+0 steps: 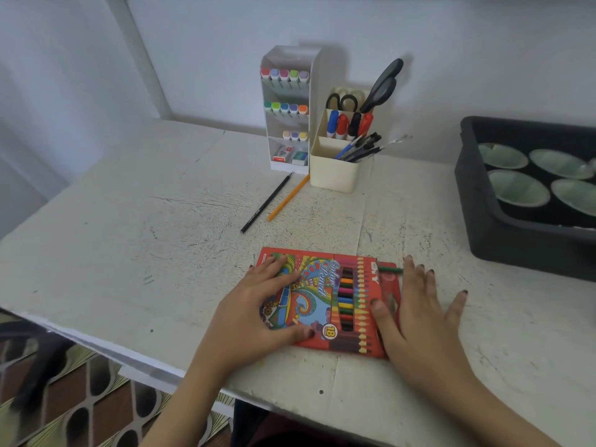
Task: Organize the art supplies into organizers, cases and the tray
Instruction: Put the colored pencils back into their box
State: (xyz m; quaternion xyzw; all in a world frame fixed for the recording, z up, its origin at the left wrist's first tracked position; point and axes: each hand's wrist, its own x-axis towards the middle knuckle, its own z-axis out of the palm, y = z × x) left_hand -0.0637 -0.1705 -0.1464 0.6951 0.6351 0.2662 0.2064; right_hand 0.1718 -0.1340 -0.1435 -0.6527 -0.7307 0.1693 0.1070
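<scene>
1. A white table (129, 253) with a worn, cracked surface is seen against a pale wall (451, 59); a patterned floor (64, 398) is visible below its left edge.
2. At the back of the table a white marker rack (314, 124) filled with coloured markers is set just beside a cream pen holder (333, 172), in which pens, markers and scissors (380, 85) are stood.
3. A black tray (483, 227) holding green dishes (517, 188) is placed at the right edge.
4. A black pencil (266, 204) and an orange pencil (288, 197) are laid loose on the table in front of the rack, side by side.
5. A red pencil box (322, 285) is laid flat near the front edge of the table, well apart from the holders. A colourful swirl print, the number 18 and a window showing coloured pencils are seen on its face.
6. A green pencil (390, 270) is seen sticking out at the box's far right corner.
7. The left hand (254, 311) is laid palm down on the left part of the box, its fingers straight and slightly apart, the thumb stretched along the near edge.
8. The right hand (419, 311) is spread palm down at the box's right side, fingers wide apart on the table, the thumb rested on the box. Nothing is gripped by either hand.
</scene>
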